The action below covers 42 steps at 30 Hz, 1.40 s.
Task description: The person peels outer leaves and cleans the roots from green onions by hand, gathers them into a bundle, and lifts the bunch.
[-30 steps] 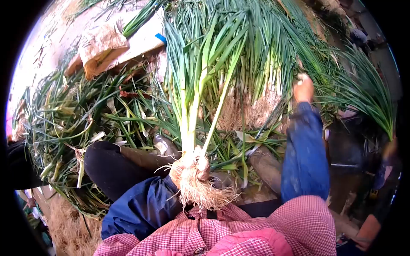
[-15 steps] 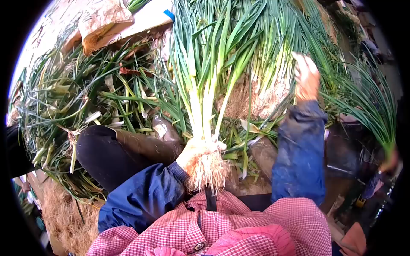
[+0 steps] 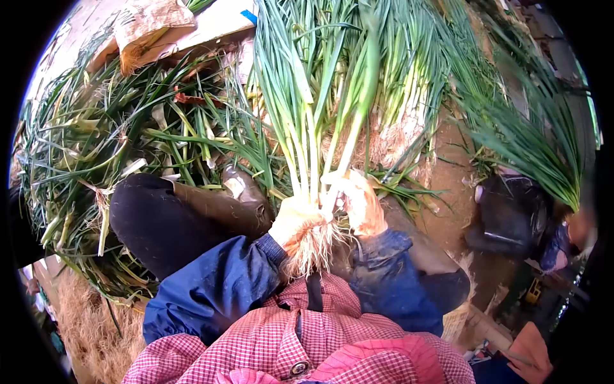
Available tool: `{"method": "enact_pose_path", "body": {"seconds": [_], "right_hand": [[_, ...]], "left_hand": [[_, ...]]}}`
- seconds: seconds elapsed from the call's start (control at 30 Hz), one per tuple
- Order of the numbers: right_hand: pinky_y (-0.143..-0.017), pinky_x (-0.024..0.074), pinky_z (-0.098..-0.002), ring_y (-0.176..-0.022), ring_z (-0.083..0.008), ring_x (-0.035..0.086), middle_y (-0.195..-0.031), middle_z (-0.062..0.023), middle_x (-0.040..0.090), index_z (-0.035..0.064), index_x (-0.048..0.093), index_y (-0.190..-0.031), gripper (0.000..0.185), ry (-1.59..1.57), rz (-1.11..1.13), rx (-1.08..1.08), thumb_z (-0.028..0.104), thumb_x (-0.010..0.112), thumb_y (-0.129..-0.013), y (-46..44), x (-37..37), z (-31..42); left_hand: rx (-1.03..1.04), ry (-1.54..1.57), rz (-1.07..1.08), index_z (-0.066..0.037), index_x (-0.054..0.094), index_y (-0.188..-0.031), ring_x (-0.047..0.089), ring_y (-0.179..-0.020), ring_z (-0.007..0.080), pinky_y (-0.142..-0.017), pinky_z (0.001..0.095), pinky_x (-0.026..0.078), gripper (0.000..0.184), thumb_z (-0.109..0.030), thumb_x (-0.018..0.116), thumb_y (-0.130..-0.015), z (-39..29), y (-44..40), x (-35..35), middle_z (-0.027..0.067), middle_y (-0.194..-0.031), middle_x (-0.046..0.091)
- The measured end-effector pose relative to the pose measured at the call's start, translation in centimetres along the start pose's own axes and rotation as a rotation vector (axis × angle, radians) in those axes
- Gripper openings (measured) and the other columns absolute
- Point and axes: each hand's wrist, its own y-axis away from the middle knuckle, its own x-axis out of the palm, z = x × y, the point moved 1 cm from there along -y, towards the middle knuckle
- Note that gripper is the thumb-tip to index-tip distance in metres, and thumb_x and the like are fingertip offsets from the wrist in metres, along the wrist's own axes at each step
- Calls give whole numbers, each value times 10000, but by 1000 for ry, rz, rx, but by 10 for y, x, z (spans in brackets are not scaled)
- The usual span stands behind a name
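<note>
My left hand (image 3: pixel 297 224) is closed around the lower stems of a bunch of green onions (image 3: pixel 310 160). The pale, stringy roots (image 3: pixel 313 253) hang below my fingers toward my lap, and the long leaves point away from me. Right beside it, my right hand (image 3: pixel 361 203) is closed on a thick green onion stalk (image 3: pixel 350 144), low on its white end, against the bunch. Behind both hands lies a large pile of green onions (image 3: pixel 412 89), roots facing me.
A heap of discarded leaves (image 3: pixel 96 160) spreads at the left. Dry roots (image 3: pixel 96 320) cover the ground at lower left. My bent knee (image 3: pixel 147 224) stands beside the heap. At the right, another person's hand (image 3: pixel 581 227) holds a bunch of green onions (image 3: pixel 537 141).
My right hand has come from the pile at upper right down to my left hand, now with a stalk in it. The other person's bunch has swung leftward.
</note>
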Motion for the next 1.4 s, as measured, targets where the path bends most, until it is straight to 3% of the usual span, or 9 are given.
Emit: {"method": "enact_pose_path", "body": {"seconds": [0.13,0.47,0.6,0.7,0.87,1.03,1.13,1.27,1.4], "right_hand": [[-550,412,-249,-617,-132,522,-725,-46,533,-23,571,-967,243,-152,-233,377,182,467,-889,13,15,12],[-537,482,-311,-618,-214,603,-720,-80,610,97,640,-796,123,1278,116,-137,171,542,-793,13,22,-3],[-557,482,-254,-639,-174,589,-769,-97,623,13,639,-824,113,931,-150,-526,65,542,-798,56,2,21],[-621,475,-282,-691,-172,590,-838,-112,624,15,581,-991,223,-135,-286,-70,44,567,-770,102,-13,40],[-918,381,-335,-1018,-264,516,-1066,-151,549,-14,541,-1078,382,847,-420,-54,51,606,-707,106,-50,-3],[-763,446,-296,-924,-216,566,-1025,-149,588,-20,567,-1019,280,424,-182,35,129,580,-782,51,-48,-10],[-656,456,-298,-786,-225,605,-863,-152,631,11,585,-931,220,274,-314,88,205,542,-836,-34,-66,-76],[-636,469,-342,-692,-272,607,-746,-148,640,42,602,-888,222,936,-533,382,239,553,-798,-154,-89,-68],[-568,478,-309,-646,-197,586,-694,-86,596,27,584,-761,66,263,-398,291,84,553,-748,-162,-76,-77]], "left_hand": [[179,-386,-122,9,603,-808,560,-615,129,-587,258,471,207,67,651,-615,6,-4,-6,54,-709,596],[316,-619,-198,10,617,-868,577,-644,113,-608,251,478,224,89,614,-658,13,-12,-6,55,-748,624],[221,-278,-77,15,608,-869,581,-651,132,-606,258,486,236,94,648,-650,10,-11,-1,64,-760,617],[241,-509,-182,15,580,-820,557,-614,127,-580,241,475,226,119,643,-628,16,-12,-2,50,-719,588],[-55,155,273,39,501,-1041,574,-771,194,-668,306,504,385,70,573,-665,-8,14,18,125,-901,580],[242,472,337,14,454,-1129,533,-846,225,-767,310,474,505,37,579,-639,-22,13,15,137,-981,546],[-69,269,10,20,479,-1116,590,-761,201,-700,299,510,447,65,540,-676,-25,-4,9,130,-923,574],[-162,288,182,-11,490,-1071,571,-773,156,-668,266,491,337,-11,582,-747,7,-31,-36,72,-871,569],[67,134,84,-32,497,-1024,556,-755,156,-656,268,486,360,-24,643,-695,-11,-20,-6,43,-851,550]]}}
